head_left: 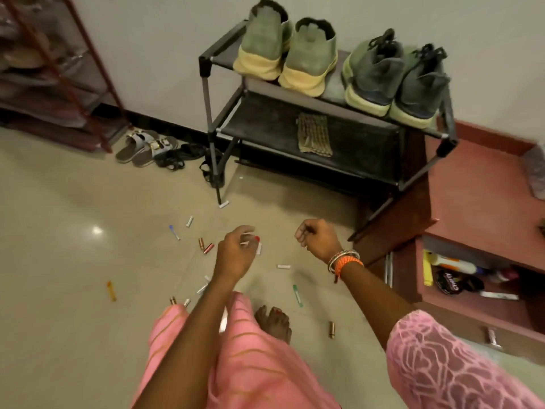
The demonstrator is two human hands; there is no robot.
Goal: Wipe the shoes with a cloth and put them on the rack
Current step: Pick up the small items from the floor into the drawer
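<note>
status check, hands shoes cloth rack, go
Left hand relaxed, empty; right hand curled, empty. Four shoes on rack top. Cloth on lower shelf. Nothing blocking.

Green shoes [284, 51] with yellow soles, olive patterned cloth [314, 134], black rack [218, 59]

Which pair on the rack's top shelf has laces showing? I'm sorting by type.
The dark green pair at the right end of the rack shows black laces; the yellow-soled pair beside it shows none.
</note>
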